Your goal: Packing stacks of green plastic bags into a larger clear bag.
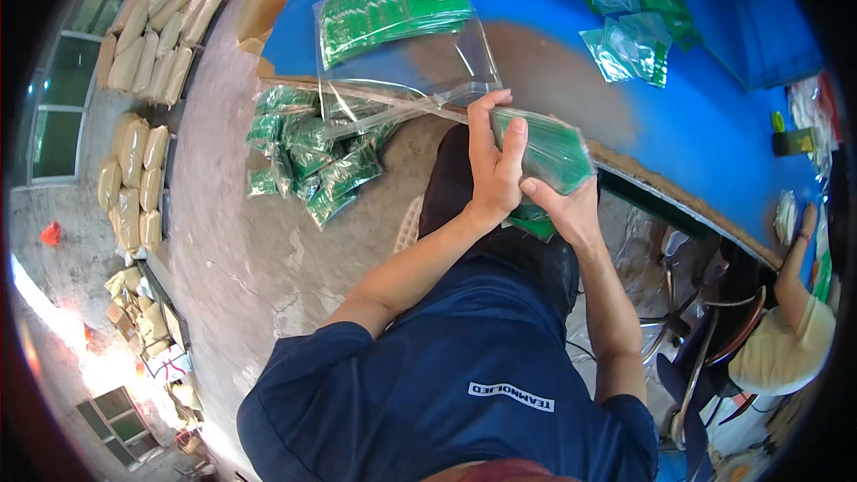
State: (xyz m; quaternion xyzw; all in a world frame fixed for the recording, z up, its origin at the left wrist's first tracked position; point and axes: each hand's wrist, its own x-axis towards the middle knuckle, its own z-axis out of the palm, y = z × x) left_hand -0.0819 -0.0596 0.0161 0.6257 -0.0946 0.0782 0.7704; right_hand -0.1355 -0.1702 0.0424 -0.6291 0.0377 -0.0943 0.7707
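Above my lap, close to the table's front edge, both hands grip a thick stack of clear-and-green plastic packets (pixel 558 153). My left hand (pixel 493 170) presses its left side, thumb up and fingers bent around it. From below right, my right hand (pixel 576 212) clasps the same stack, its thumb near my left hand; its other fingers are mostly hidden. Just left of the hands, a large clear plastic bag (pixel 411 62) lies on the table and hangs over the edge. Bundled green packets (pixel 397 9) fill its far end. The bag's near rim reaches my left fingers.
The blue table (pixel 714 125) has a worn brown edge. More green packets (pixel 638 13) lie at its far right. Filled green bags (pixel 317 156) are heaped on the floor at left. Stacked sacks (pixel 138 178) line the left wall. Another person (pixel 781 339) sits at the right.
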